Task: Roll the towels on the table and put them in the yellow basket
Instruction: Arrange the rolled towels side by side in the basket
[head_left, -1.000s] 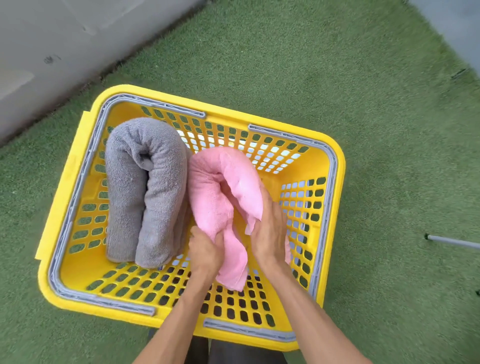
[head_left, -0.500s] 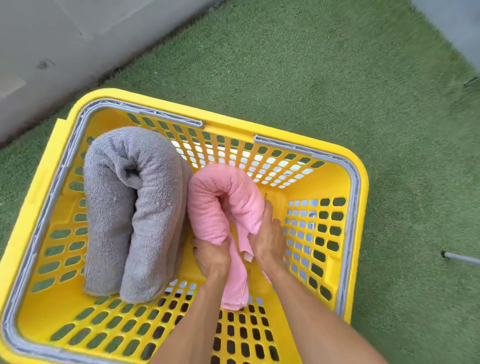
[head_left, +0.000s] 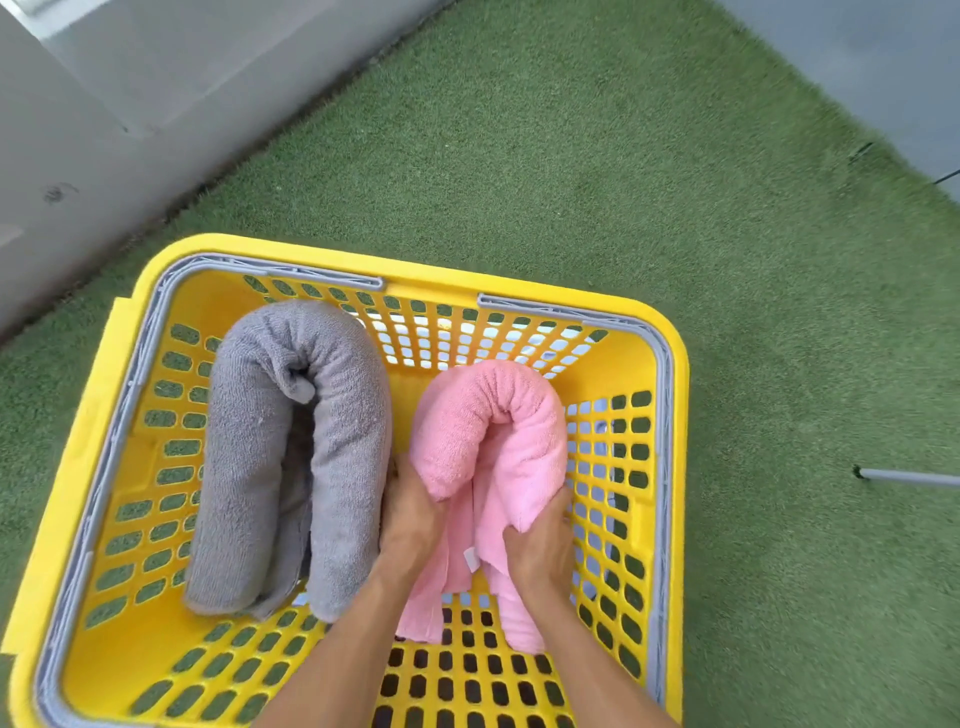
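Observation:
A yellow basket (head_left: 670, 332) with perforated walls and grey handles stands on green turf. Inside, on the left, lies a rolled grey towel (head_left: 244, 467) bent into a U. To its right is a rolled pink towel (head_left: 467, 415), also bent into an arch, with loose ends hanging toward me. My left hand (head_left: 410, 514) grips the pink towel's left leg, wedged against the grey towel. My right hand (head_left: 540, 551) clutches the pink towel's right leg and its loose flap. Both hands are down inside the basket.
Green artificial turf (head_left: 571, 171) surrounds the basket. A grey concrete wall (head_left: 104, 104) runs along the upper left. A thin grey rod (head_left: 909, 477) lies on the turf at the right edge. Grey floor shows at the top right corner.
The pink towel now sits lower in the basket and forms a fuller arch. My right hand has shifted to its right leg. The camera has tilted, so the basket appears lower in view.

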